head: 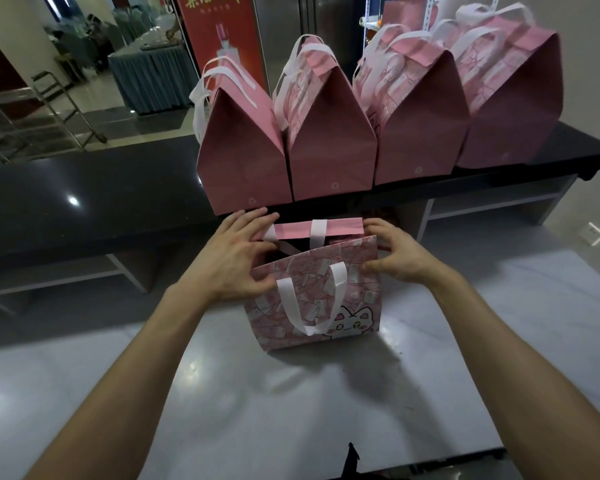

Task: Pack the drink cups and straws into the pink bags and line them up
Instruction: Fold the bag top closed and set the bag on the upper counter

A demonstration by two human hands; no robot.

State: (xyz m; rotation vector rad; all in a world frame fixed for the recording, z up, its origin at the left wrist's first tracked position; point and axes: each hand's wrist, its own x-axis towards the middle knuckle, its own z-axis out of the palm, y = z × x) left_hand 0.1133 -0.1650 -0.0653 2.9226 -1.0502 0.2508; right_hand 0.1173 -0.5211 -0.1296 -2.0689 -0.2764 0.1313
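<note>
A pink bag (326, 299) with a cat print and white handles stands on the white table (291, 410) in front of me. Its top is partly open, with the plain pink back flap (340, 227) folded toward me. My left hand (232, 258) holds the bag's left top, fingers reaching to the flap and thumb on the front panel. On the other side, my right hand (395, 254) pinches the right top edge with curled fingers. Several closed pink bags (329, 143) stand in a row on the black counter (101, 202) behind. No cups or straws show.
The black counter runs across behind the table, its left part bare and glossy. A red poster (219, 32) and a cloth-covered table (149, 77) stand farther back. A metal cart (49, 109) is at the left. A dark object (350, 459) pokes up at the bottom edge.
</note>
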